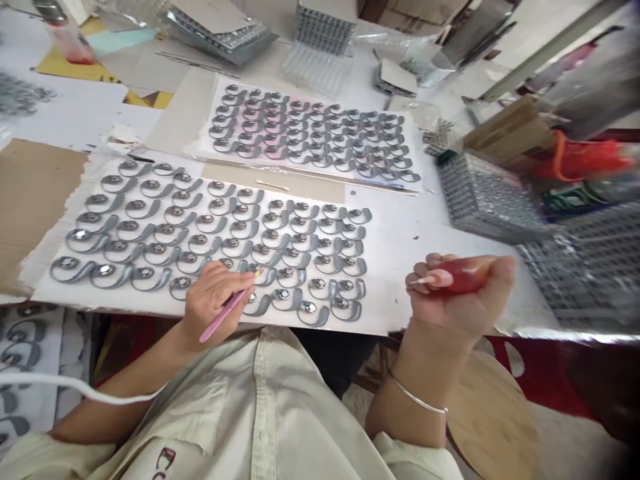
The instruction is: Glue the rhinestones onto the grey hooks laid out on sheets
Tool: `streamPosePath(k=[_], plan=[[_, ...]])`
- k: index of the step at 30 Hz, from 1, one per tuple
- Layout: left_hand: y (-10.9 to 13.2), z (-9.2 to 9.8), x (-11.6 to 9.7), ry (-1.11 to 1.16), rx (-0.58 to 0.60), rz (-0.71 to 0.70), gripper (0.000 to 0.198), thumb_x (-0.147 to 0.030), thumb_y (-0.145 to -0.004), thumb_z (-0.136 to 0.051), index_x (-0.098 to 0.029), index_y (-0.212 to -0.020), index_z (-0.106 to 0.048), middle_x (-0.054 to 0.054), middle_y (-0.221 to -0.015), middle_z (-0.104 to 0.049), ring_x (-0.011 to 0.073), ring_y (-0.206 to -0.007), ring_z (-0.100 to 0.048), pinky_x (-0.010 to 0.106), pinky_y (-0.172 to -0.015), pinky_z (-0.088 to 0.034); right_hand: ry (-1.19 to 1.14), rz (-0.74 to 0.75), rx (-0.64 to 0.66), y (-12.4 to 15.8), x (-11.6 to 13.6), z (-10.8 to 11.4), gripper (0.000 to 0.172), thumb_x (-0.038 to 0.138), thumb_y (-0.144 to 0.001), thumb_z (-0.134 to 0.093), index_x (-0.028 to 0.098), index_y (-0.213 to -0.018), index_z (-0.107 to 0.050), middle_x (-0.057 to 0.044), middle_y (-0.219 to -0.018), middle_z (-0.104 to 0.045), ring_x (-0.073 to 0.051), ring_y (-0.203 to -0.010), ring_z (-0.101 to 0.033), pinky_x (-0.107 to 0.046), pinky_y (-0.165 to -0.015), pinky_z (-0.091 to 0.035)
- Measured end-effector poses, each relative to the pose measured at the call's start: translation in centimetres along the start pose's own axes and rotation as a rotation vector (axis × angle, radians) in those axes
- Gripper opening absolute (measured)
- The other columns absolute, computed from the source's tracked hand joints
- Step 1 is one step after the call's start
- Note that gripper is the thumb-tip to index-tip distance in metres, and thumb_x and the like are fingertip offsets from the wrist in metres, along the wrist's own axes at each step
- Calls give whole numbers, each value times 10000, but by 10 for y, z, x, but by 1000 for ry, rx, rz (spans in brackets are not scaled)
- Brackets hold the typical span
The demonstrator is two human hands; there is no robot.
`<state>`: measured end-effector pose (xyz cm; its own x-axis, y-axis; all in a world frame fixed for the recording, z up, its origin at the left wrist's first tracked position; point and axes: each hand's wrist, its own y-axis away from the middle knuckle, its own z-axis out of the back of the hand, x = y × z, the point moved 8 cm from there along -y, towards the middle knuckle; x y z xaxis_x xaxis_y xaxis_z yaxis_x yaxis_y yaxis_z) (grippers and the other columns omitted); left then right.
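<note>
My left hand (213, 297) is closed round a thin pink stick (226, 317) and rests on the near row of grey curved pieces with shiny round stones (235, 247), laid in rows on a white sheet (395, 267). The stick's tip points at a piece in the front row. My right hand (463, 293) is held to the right of the sheet, above the table edge, its fingers wrapped round a small red bottle (465, 275).
A second sheet of the same pieces (310, 130) lies farther back. Grey mesh trays (487, 197) stand at the right, stacked clear trays (320, 30) at the back, brown cardboard (30, 193) at the left. A round wooden stool (493, 417) is below my right arm.
</note>
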<state>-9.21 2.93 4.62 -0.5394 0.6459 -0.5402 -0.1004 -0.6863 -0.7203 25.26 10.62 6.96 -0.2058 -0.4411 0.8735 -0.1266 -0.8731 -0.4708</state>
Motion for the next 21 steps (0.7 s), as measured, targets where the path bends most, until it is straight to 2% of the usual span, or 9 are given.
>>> streamPosePath(k=[2,4,8,11,13,15,17,21], plan=[[1,1,-3,0,12,-21,201,-82,-792,-727,-187,-951,-661,58,-878,-768,192,-704,-718,347,-699,-545,-294,-323,-115,29,-22,29,499,651,-818,-496,200,-606,-502,44,-497,-384,-68,-350,-336,-220,-319,-237],[3,3,-1,4,17,-15,255,-74,-762,-757,-191,-975,-677,66,-898,-767,211,-716,-718,370,-706,-543,-455,-535,-269,70,-32,52,519,697,-697,-615,186,-625,-556,46,-515,-431,-69,-399,-382,-201,-350,-303],[9,4,8,15,12,-2,317,-73,-729,-794,-230,-989,-707,24,-906,-768,196,-667,-692,393,-702,-540,-506,-758,-580,156,-39,80,558,722,-553,-726,186,-658,-617,-1,-655,-607,-116,-547,-579,-232,-433,-471],[12,4,11,29,8,-47,308,-102,-722,-807,-215,-995,-720,10,-913,-767,212,-666,-696,402,-687,-539,-486,-915,-690,201,-39,74,538,704,-546,-761,195,-679,-650,-48,-832,-704,-229,-822,-711,-360,-648,-604],[12,4,9,13,4,-90,282,-119,-724,-810,-199,-979,-721,16,-904,-768,215,-657,-697,397,-678,-537,-516,-996,-679,213,-37,59,530,684,-538,-787,188,-679,-663,-83,-945,-724,-290,-964,-710,-400,-772,-609],[10,4,6,-31,13,-117,285,-98,-711,-813,-190,-960,-710,30,-881,-768,210,-655,-700,380,-684,-540,-546,-1013,-620,211,-33,44,520,667,-560,-793,179,-683,-666,-118,-1036,-720,-313,-1041,-691,-408,-860,-591],[8,3,2,-71,16,-141,307,-63,-690,-816,-184,-945,-694,42,-856,-768,203,-663,-709,355,-699,-544,-536,-977,-576,203,-27,35,493,645,-601,-787,179,-700,-661,-140,-1068,-716,-311,-1064,-685,-416,-917,-570],[6,5,0,-101,-6,-145,257,-70,-711,-798,-179,-906,-672,51,-836,-768,195,-660,-717,338,-731,-547,-471,-893,-549,190,-21,34,425,597,-644,-786,208,-734,-640,-131,-1016,-731,-304,-1052,-692,-474,-959,-544]])
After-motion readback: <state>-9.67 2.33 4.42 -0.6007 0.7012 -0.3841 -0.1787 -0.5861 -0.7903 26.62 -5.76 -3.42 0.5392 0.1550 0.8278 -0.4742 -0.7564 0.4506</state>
